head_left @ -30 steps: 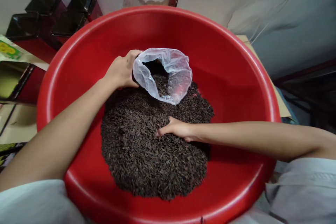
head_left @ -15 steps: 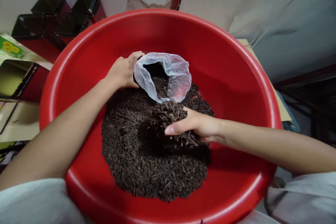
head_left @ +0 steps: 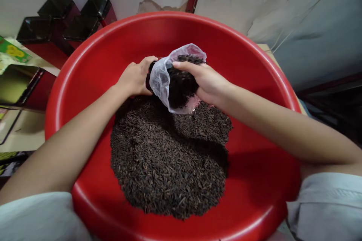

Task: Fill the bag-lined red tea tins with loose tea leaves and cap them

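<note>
Dark brown dried tea leaves [head_left: 166, 169] lie heaped in a wide red plastic basin [head_left: 249, 83]. At the heap's far side, my left hand [head_left: 135, 77] grips a dark tin [head_left: 149, 79], mostly hidden behind the clear plastic bag [head_left: 160, 81] lining it. The bag's mouth is spread open and folded over the tin's rim, facing me. Cupped at that mouth, my right hand [head_left: 210, 83] holds a clump of tea leaves, thumb on top. Some leaves blur inside the opening. The fingers under the clump are hidden.
Several dark red tins [head_left: 34, 32] with black rims stand left of the basin. One open tin [head_left: 17, 84] lies nearer, its inside yellowish. A green box [head_left: 14, 51] with yellow flowers sits beside them. A peeling wall [head_left: 226, 3] rises behind the basin.
My right hand has risen from the heap to the bag's mouth with its handful of tea leaves. The bag's opening has shifted shape around it. My left hand stays on the tin.
</note>
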The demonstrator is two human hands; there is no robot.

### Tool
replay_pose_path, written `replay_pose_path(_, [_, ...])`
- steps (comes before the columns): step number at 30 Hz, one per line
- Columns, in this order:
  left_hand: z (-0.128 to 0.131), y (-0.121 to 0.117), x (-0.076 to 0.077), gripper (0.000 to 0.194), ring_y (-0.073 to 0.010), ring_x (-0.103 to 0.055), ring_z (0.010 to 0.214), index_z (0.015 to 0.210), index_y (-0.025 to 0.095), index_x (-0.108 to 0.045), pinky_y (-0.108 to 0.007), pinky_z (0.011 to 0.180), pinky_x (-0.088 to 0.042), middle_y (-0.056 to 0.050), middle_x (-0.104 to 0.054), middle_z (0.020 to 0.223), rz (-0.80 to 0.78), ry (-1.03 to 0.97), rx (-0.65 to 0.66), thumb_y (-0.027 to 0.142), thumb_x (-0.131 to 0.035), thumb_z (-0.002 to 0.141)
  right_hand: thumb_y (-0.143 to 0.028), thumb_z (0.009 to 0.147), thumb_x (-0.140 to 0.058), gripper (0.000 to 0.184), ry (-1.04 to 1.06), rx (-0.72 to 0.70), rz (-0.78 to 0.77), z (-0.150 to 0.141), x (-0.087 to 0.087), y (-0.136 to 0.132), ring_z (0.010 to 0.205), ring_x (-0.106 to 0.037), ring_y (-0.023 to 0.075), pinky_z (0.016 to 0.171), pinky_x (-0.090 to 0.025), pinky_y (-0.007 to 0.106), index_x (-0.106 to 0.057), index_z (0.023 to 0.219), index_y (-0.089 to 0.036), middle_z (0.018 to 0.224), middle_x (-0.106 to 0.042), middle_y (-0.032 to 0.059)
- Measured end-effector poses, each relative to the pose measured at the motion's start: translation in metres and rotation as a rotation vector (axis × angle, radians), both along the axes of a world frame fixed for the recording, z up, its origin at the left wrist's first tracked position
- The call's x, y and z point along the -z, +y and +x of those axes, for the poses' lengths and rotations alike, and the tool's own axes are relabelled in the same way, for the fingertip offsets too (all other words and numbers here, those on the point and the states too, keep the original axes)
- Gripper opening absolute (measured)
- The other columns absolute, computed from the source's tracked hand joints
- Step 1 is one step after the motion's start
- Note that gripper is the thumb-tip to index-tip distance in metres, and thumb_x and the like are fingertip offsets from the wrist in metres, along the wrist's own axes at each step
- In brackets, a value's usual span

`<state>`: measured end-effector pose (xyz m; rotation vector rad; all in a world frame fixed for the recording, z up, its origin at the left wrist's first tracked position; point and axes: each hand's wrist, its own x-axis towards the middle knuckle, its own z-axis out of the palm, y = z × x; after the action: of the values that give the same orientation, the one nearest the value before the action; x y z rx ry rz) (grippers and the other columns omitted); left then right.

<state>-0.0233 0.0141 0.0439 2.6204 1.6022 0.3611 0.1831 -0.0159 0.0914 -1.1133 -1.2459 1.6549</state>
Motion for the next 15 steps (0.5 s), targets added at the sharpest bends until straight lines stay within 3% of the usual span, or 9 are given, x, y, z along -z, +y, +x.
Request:
replay_pose_path(6, [-0.002,0.002,0.002,0.092,-0.0308,-0.063,0.102,0.133,0.025,-0.029,-0.041,0.087,-0.047,-0.010,-0.049,0.136,-0.007,-0.092,0.010,0.035,-0.074,0.053,-0.039,0.078,-0.060,0.036,-0.234,-0.087,0.236,-0.002,-0.001,-0.004,0.114,-0.054,0.0227,0.104,-0.038,0.046,-0.058,0.106,-0.016,0.114,-0.062,0.0074])
replay_pose_path(11, [0.001,0.000,0.001,0.091,-0.0315,-0.064,0.096,0.133,0.028,-0.030,-0.041,0.081,-0.051,-0.009,-0.044,0.139,-0.071,-0.183,-0.041,0.042,-0.071,0.054,-0.040,0.081,-0.057,0.025,-0.358,-0.056,0.672,0.029,0.004,-0.036,0.111,-0.055,0.0217,0.101,-0.040,0.045,-0.061,0.097,-0.022,0.112,-0.061,0.0057])
replay_pose_path(12, [0.003,-0.002,-0.001,0.091,-0.0316,-0.064,0.096,0.133,0.029,-0.030,-0.042,0.082,-0.051,-0.008,-0.043,0.139,-0.087,-0.194,-0.066,0.043,-0.071,0.054,-0.041,0.080,-0.058,0.021,-0.360,-0.113,0.770,0.037,0.008,-0.043,0.106,-0.057,0.0205,0.100,-0.042,0.044,-0.063,0.092,-0.024,0.106,-0.063,0.0037])
replay_pose_path(13, [0.006,-0.003,-0.003,0.091,-0.0318,-0.064,0.097,0.133,0.029,-0.030,-0.043,0.083,-0.051,-0.008,-0.042,0.140,-0.101,-0.197,-0.096,0.042,-0.072,0.053,-0.041,0.079,-0.060,0.016,-0.373,-0.264,0.847,0.044,0.013,-0.049,0.099,-0.059,0.0188,0.097,-0.044,0.042,-0.064,0.085,-0.027,0.096,-0.065,0.0011])
replay_pose_path(15, [0.012,-0.007,-0.008,0.090,-0.0328,-0.061,0.103,0.135,0.025,-0.029,-0.044,0.088,-0.050,-0.009,-0.041,0.142,-0.124,-0.182,-0.132,0.039,-0.070,0.056,-0.036,0.079,-0.060,0.008,-0.430,-0.686,0.928,0.052,0.026,-0.060,0.087,-0.062,0.0156,0.092,-0.047,0.038,-0.065,0.077,-0.030,0.083,-0.067,-0.0020])
